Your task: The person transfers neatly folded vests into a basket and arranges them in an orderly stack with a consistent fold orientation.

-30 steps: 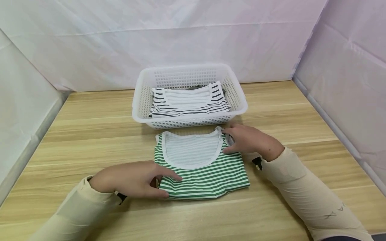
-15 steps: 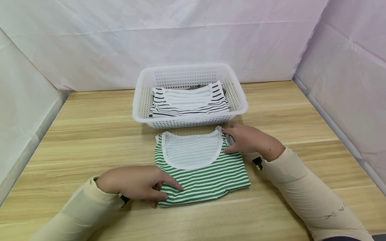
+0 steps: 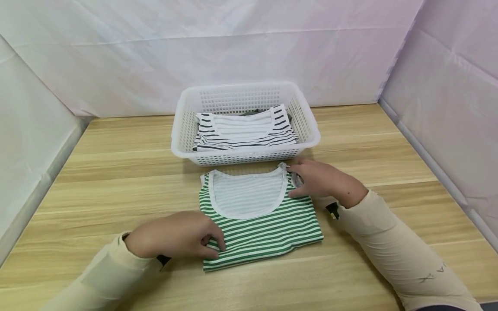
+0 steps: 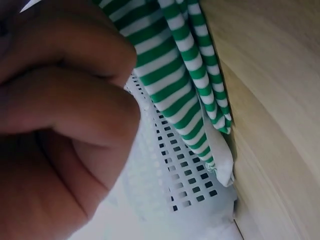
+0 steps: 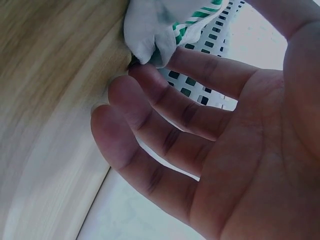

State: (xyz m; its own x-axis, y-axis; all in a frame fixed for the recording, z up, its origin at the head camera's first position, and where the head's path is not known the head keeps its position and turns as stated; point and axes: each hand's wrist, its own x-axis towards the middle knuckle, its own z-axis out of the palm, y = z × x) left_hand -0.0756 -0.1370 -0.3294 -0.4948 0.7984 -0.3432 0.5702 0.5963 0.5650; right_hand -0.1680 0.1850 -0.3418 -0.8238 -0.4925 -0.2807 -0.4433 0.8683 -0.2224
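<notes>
A green-and-white striped shirt (image 3: 268, 226) with a wide white neckline lies folded on the wooden table. At its lower left side, my left hand (image 3: 179, 235) pinches the fabric with thumb and forefinger close together. The left wrist view shows curled fingers (image 4: 100, 110) in front of the shirt's folded layers (image 4: 170, 85). My right hand (image 3: 323, 181) rests at the upper right shoulder, thumb over the stripes. In the right wrist view its fingers (image 5: 160, 135) are extended and slightly bent, with fingertips by the white trim (image 5: 145, 35).
Just behind the shirt stands a white perforated plastic basket (image 3: 180, 129). Inside it lies a folded black-and-white striped shirt (image 3: 245, 140), with a bit of dark cloth (image 3: 253, 113) behind. White sheeting (image 3: 233, 47) walls the back and sides of the table (image 3: 116, 181).
The shirt's lower left corner has shifted toward the front edge along with my left hand, whose forefinger has curled in toward the thumb. My right hand has stayed put.
</notes>
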